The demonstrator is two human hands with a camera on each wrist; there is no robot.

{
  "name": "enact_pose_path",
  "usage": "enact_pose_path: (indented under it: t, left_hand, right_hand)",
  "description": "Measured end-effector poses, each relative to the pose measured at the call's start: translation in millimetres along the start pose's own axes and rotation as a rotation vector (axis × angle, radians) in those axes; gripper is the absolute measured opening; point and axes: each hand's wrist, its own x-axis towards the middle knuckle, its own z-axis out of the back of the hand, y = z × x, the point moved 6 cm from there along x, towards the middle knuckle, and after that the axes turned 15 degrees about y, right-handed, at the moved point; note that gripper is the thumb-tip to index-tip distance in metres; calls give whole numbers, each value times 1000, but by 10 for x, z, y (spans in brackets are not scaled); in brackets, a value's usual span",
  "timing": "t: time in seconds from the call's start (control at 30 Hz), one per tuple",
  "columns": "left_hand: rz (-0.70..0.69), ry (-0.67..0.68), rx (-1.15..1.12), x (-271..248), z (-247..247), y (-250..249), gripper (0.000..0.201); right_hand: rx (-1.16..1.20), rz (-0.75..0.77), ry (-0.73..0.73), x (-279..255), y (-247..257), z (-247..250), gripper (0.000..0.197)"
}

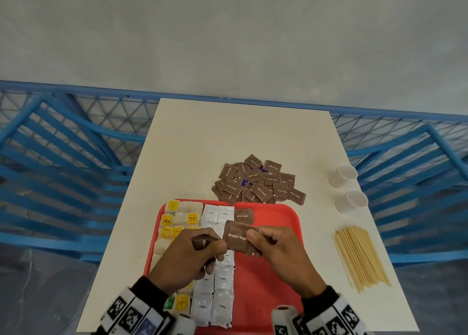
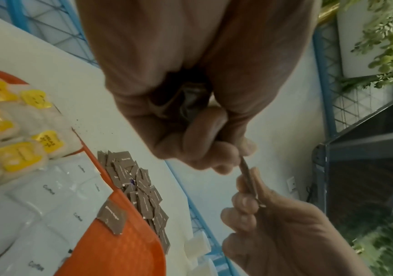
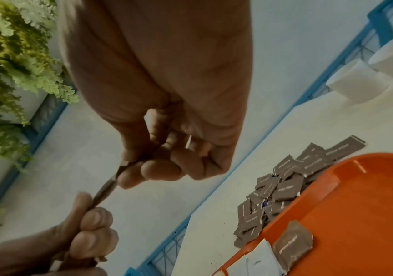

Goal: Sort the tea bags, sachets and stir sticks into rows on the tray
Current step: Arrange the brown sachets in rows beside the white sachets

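Here the risk is judged to lie in the handover: if the sachet [image 1: 239,238], held above the tray [image 1: 278,223], is released unevenly, it may drop askew onto the white row. It is pinched by the right hand [image 1: 276,246], fingers curled. More brown sachets seem to be clutched in the left hand [image 1: 192,251], though this is poorly seen.

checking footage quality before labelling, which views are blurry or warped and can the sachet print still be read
Head view: sharp at centre, "Brown Sugar" reads on the held sachet; the blue railing bows from wide-angle distortion. Left wrist view: the left hand is soft and fills the frame, "Coffee" print on the white sachets readable. Right wrist view: the right hand is blurred, the plants smeared.
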Motion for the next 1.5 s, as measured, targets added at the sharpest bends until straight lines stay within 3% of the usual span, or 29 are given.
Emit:
enact_pose_path:
  t: [0.2,0.27,0.37,0.47,0.67,0.8,0.97,1.13,1.33,1.5]
  left_hand:
    - [-60,-126,-83,82,20,-36,42]
    - [-76,-120,-179,86,-7,-16,35]
    - [-74,-93,-294,92,-46,20,25]
    - [-51,-126,-335,115,-30,75,26]
    - [-11,-200,-257,137,-70,276,25]
    - [94,-281,-276,97,10,505,25]
    - [233,-262,-214,-107,73,758,25]
    - [301,-297,-211,-177,126,824,28]
    - [305,-280,-201,-143,135,806,27]
    - [295,-289,-263,-150,176,796,32]
  right_hand:
    - [-103,56,99,35,32,-42,46]
    - [-22,59,97,30,36,-48,49]
    - [167,-12,55,-10,-16,-65,37]
    - [334,-53,49,-85,-109,-118,35]
    - [301,-102,-41,-109,-353,-98,6]
    - [170,-278,-124,88,-904,230,16]
    - [45,-472,-191,510,-1625,745,24]
    - [-49,-546,-161,781,-1788,869,29]
    - [-145,-655,-290,803,-1847,902,27]
    - [-217,-616,-461,756,-1758,909,30]
